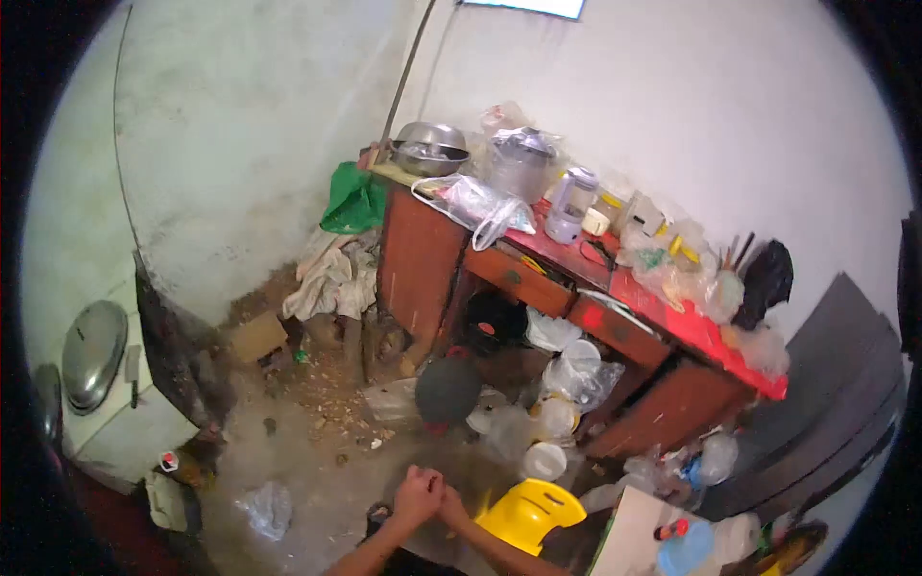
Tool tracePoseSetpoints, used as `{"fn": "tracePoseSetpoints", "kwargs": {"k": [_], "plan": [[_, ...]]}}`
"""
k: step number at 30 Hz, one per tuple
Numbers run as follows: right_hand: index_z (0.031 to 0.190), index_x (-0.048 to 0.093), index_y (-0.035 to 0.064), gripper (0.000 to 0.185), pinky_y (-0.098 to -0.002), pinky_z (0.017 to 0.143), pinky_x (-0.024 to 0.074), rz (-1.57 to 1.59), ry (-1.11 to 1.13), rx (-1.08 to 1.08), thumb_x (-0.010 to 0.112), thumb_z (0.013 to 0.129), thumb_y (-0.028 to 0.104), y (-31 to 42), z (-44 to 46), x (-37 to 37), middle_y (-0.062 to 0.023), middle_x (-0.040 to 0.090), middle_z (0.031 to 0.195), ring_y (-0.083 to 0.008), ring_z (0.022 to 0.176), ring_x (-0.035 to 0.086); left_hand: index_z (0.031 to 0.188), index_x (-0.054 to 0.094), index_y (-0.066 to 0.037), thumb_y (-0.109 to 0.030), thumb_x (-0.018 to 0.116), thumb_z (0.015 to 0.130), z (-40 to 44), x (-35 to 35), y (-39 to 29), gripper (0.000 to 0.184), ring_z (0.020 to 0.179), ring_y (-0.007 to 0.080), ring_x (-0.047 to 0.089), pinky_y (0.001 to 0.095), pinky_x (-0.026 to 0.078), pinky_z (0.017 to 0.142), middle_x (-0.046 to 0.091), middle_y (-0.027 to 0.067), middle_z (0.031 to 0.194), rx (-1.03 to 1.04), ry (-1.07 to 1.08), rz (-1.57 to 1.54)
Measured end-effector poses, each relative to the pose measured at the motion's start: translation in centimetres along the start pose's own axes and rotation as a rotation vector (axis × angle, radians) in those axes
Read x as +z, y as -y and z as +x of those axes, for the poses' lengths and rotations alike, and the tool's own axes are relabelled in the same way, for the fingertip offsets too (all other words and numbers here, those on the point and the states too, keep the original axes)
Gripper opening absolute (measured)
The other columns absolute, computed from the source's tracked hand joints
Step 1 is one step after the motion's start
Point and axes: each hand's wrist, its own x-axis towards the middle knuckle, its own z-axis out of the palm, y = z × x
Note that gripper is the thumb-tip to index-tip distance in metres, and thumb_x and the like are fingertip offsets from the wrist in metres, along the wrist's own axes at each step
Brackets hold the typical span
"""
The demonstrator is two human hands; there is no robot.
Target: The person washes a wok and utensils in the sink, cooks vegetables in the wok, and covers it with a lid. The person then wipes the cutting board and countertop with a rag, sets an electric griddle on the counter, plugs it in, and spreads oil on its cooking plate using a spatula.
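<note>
At the bottom centre, my left hand [420, 493] and my right hand [451, 507] are clasped together, their fingers folded against each other. Whether anything lies between them is hidden. Just right of them is a yellow plastic chair [533, 516]. Beyond the hands, a dark round object [448, 391] stands on the floor before the desk.
A red-covered desk [706, 331] holds a blender [572, 204], a metal pot [520, 165] and plastic bags. Tubs [545, 461] stand below. A knife [133, 374] and metal lid [96, 355] lie at left. A small table [629, 538] stands bottom right.
</note>
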Motion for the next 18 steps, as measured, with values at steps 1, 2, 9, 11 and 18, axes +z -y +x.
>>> {"fn": "tracePoseSetpoints", "kwargs": {"k": [1,2,9,11,18], "plan": [[0.112,0.060,0.0043,0.033,-0.0378,0.083,0.0481,0.001,0.006,0.031,0.058,0.083,0.019,0.7,1.9,-1.2,-0.0115,0.066,0.104,-0.0253,0.096,0.062,0.093,0.065,-0.011,-0.022,0.057,0.083,2.3,0.4,0.3,0.017,0.080,0.0378,0.061,0.0454,0.050,0.071,0.059,0.0187,0.095,0.011,0.002,0.005],[0.113,0.059,0.0042,0.032,-0.0368,0.082,0.0483,0.052,0.039,0.104,0.059,0.083,0.017,1.8,4.3,-2.3,-0.0104,0.066,0.104,-0.0237,0.095,0.062,0.094,0.065,-0.011,-0.022,0.057,0.083,4.6,0.5,0.4,0.017,0.080,0.0377,0.061,0.0453,0.050,0.071,0.059,0.0182,0.095,-0.002,0.017,0.004],[0.113,0.058,0.0031,0.033,-0.0327,0.075,0.0520,0.477,0.037,0.230,0.062,0.082,0.013,-3.9,19.0,-9.7,-0.0083,0.065,0.097,-0.0190,0.086,0.064,0.097,0.063,-0.009,-0.023,0.058,0.083,21.9,2.9,2.9,0.020,0.083,0.0350,0.062,0.0435,0.050,0.072,0.063,0.0155,0.090,-0.076,0.206,-0.026],[0.112,0.058,0.0041,0.031,-0.0311,0.072,0.0524,0.614,-0.042,0.329,0.062,0.084,0.015,-8.3,23.3,-13.2,-0.0085,0.065,0.097,-0.0182,0.083,0.064,0.096,0.063,-0.008,-0.024,0.058,0.084,27.0,4.8,4.3,0.021,0.083,0.0336,0.063,0.0420,0.050,0.072,0.065,0.0150,0.089,-0.099,0.238,-0.053],[0.116,0.054,0.0062,0.041,-0.0308,0.064,0.0519,0.479,-0.390,0.634,0.063,0.087,0.034,-21.5,37.8,-25.7,-0.0076,0.064,0.093,-0.0187,0.073,0.063,0.093,0.064,-0.004,-0.030,0.061,0.085,43.4,15.0,11.3,0.028,0.080,0.0294,0.065,0.0382,0.050,0.072,0.067,0.0140,0.087,-0.468,0.287,-0.228]]}}
